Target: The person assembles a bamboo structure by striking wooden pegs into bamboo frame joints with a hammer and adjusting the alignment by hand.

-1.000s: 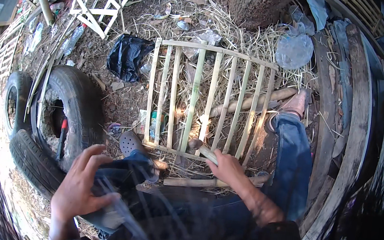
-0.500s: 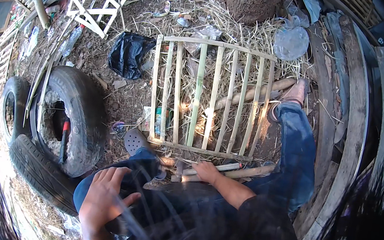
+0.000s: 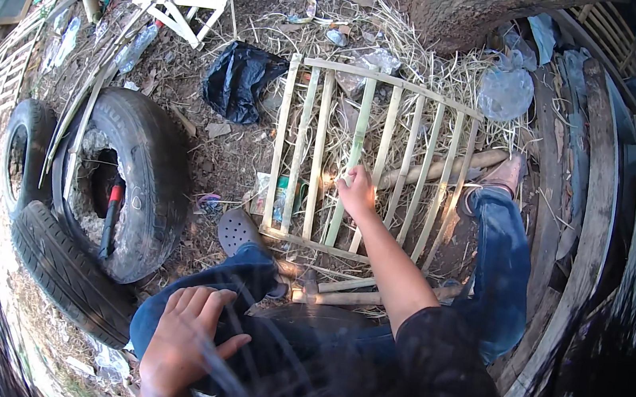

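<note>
Right hand (image 3: 357,191) grips a slat of the bamboo frame (image 3: 315,158); left hand (image 3: 183,337) rests on the knee; tyre (image 3: 139,183) lies left.

- Frame (image 3: 356,155): pale split bamboo, matt, dry.
- Tyre (image 3: 148,176): dull black rubber, dusty.
- Bag (image 3: 237,79): black plastic, slightly glossy, crumpled.
- Jeans (image 3: 497,270): blue denim cloth.
- Ground (image 3: 204,147): rough dirt, dry straw.

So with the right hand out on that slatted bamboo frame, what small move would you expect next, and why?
Probably closing the fingers around the slat and steadying or nudging it. The right hand rests on a middle slat of the bamboo frame, lying flat on the straw, while the left hand rests on the left knee, holding nothing. The hammer lies untouched by the frame's near rail.
</note>
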`<state>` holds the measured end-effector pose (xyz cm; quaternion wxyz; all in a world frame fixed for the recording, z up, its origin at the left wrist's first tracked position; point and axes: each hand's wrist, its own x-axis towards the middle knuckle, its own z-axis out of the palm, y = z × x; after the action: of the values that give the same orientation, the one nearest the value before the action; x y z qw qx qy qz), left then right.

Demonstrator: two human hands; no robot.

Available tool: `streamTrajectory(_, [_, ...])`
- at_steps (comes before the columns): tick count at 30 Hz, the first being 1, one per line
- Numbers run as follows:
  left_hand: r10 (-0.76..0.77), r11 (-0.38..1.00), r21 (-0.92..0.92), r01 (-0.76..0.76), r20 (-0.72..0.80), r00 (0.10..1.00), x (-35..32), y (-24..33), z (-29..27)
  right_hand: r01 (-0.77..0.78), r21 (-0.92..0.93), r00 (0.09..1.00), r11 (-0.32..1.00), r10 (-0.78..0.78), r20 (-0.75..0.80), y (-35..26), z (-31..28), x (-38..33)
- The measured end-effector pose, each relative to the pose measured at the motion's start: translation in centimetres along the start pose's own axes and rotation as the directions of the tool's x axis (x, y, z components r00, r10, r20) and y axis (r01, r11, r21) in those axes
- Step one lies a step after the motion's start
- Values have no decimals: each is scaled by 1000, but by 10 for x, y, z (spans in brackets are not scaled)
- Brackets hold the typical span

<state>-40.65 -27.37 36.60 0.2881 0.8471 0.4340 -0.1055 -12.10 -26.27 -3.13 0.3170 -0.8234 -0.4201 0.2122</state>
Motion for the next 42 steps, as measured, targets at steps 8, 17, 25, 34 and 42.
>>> streamTrajectory(8, [69, 997, -32, -65, 110, 992, 14, 14, -12, -357, 130, 932, 925, 344, 110, 24, 35, 27])
streamTrajectory(17, [342, 939, -317, -135, 813, 471, 56, -15, 1, -431, 286, 890, 856, 349, 294, 35, 22, 29])
streamTrajectory(25, [-110, 963, -189, 194, 384, 917, 313, -51, 186, -404, 472, 914, 784, 326, 241, 66, -4, 27])
streamTrajectory(34, [-465, 759, -556, 340, -96, 880, 340, -42, 288, -460, 673, 885, 579, 240, 399, 31, -7, 26])
streamTrajectory(42, [-341, 828, -556, 69, -403, 850, 351, -15, 259, -541, 604, 841, 586, 376, 389, 28, -8, 35])
